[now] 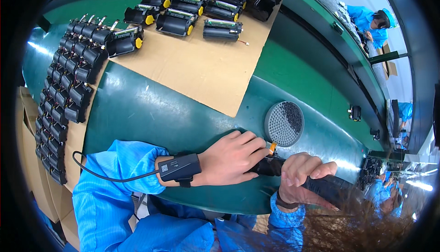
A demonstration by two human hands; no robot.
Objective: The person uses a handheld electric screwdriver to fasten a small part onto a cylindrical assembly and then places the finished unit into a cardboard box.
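Note:
My left hand (234,156) is closed on a black plastic housing (268,166) at the table's near edge, and an orange tab (272,149) shows beside its fingertips. Most of the housing is hidden by my hands. Just to the right, my right hand (300,178) wraps round a thick black electric screwdriver (332,188), held aslant. Its tip is hidden, and strands of hair blur its rear end. Beyond both hands stands a round grey dish (284,123) with a studded bottom, with small black screws (292,113) heaped on its far right side.
Cardboard (201,73) covers the far part of the green table (137,110) and bears several black housings with yellow knobs (176,22). Rows of smaller black housings (68,82) line the left edge. A dark rail (321,45) runs along the right; co-workers in blue (366,20) sit beyond.

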